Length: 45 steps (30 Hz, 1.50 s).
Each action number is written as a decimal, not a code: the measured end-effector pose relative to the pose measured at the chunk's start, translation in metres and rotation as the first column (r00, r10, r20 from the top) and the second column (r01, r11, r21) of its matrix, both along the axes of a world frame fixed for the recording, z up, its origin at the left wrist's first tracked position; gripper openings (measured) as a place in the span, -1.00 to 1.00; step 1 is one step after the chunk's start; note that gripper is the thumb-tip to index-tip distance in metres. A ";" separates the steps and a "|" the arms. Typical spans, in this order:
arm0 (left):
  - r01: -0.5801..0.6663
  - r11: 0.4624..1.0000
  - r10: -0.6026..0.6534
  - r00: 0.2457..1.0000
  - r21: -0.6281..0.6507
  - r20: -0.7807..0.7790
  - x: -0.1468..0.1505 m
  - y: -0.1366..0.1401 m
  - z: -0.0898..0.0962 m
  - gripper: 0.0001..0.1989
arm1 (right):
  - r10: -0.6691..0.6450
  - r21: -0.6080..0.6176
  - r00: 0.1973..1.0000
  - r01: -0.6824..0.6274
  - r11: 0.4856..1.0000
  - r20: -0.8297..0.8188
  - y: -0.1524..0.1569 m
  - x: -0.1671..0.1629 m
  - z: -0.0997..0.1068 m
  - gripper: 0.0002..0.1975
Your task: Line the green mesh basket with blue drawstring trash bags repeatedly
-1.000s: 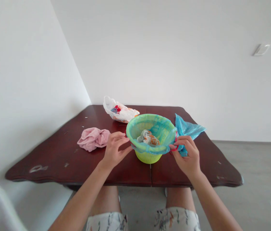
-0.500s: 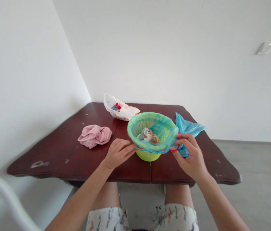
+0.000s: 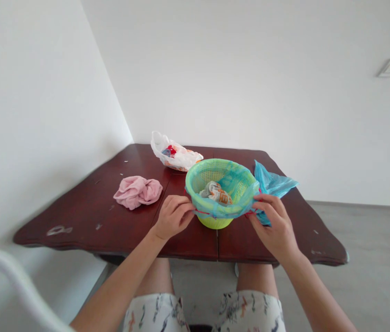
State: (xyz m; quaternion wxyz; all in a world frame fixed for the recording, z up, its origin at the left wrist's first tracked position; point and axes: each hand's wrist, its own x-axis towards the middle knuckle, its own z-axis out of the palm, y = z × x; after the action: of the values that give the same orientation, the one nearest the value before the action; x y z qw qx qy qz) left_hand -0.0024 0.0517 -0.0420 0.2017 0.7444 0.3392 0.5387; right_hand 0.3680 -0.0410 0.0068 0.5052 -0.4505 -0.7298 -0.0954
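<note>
A yellow-green perforated plastic basket (image 3: pixel 216 223) stands on the table in front of me. A thin blue plastic bag (image 3: pixel 243 177) lines part of its inside and laps over the rim. Along the bag's front edge runs a red cord (image 3: pixel 202 212). At the front left of the rim, my left hand (image 3: pixel 174 216) pinches the corded edge. My right hand (image 3: pixel 273 226) grips the bag's edge at the right, thumb below and fingers above. A crumpled white plastic bag with orange print (image 3: pixel 218 193) lies in the basket.
The dark red wooden table (image 3: pixel 188 240) has a wavy edge. A pink cloth (image 3: pixel 138 192) lies bunched at left. Behind it sits a white plastic bag (image 3: pixel 183 159) with red and blue things inside. More blue plastic (image 3: pixel 274 183) spreads right of the basket. White walls stand behind and left.
The red loop by my right thumb has flattened toward the rim. Both hands keep their places on the bag's edge. The whole view has shifted slightly.
</note>
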 end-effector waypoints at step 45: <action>0.066 0.980 -0.011 0.961 0.189 -0.277 -0.048 0.038 0.099 -0.69 | 0.080 -0.156 0.991 -0.096 0.983 -0.109 0.049 0.045 0.023 -0.79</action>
State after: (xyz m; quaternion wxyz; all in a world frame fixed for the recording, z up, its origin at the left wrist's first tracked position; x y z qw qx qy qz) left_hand -0.0500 0.0896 0.0574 0.0887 0.8346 0.2946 0.4569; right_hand 0.4125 0.0078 0.0296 0.5075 -0.4614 -0.7277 0.0096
